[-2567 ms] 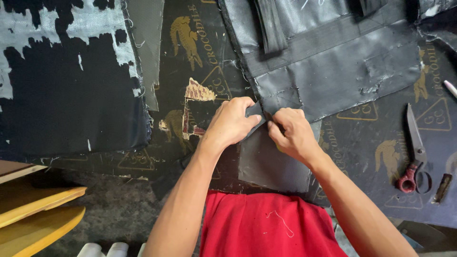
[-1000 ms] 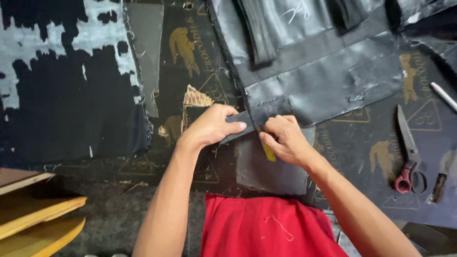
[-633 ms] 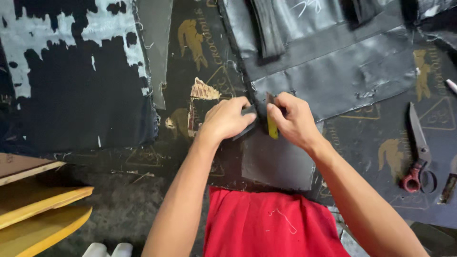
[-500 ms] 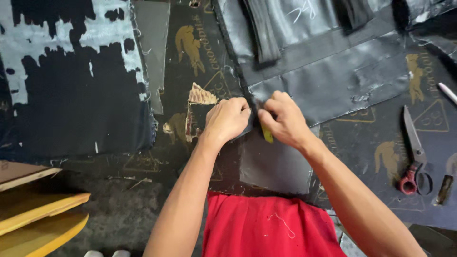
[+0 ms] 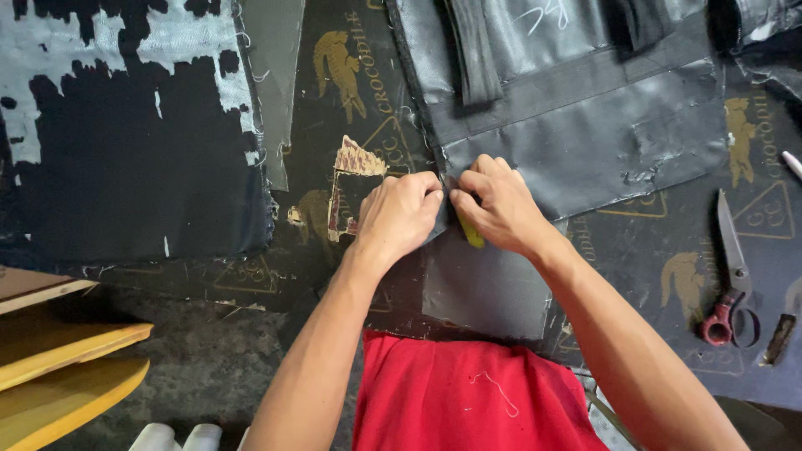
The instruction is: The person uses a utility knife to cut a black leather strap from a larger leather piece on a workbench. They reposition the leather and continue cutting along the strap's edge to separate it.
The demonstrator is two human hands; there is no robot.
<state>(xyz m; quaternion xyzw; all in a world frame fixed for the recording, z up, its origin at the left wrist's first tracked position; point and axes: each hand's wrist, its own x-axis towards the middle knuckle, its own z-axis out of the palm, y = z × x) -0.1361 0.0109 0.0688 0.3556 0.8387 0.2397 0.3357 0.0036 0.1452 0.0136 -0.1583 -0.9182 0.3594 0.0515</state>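
- Fingers of left hand (image 5: 399,213) curled, pinching the edge of the grey leatherette panel (image 5: 576,142) at its lower left corner.
- Fingers of right hand (image 5: 497,205) closed around a small yellow-green tool (image 5: 470,234), its tip low beside the same edge, touching the left hand's fingertips.
- Panel lying flat on the bench (image 5: 351,100), dark printed sheet underneath; a smaller grey flap (image 5: 484,288) hanging down from the pinched spot toward the red garment (image 5: 468,392).
- To do this well, by the look of it: hold the fold taut with the left pinch, keep the tool pressed close along the crease, move in short strokes, keep the edges aligned.
- Red-handled scissors (image 5: 731,276) lying well apart to the right, a dark-handled tool (image 5: 781,330) just beside them.
- Worn black-and-white sheet (image 5: 125,142) off to the left; yellow wooden boards (image 5: 67,359) at lower left.
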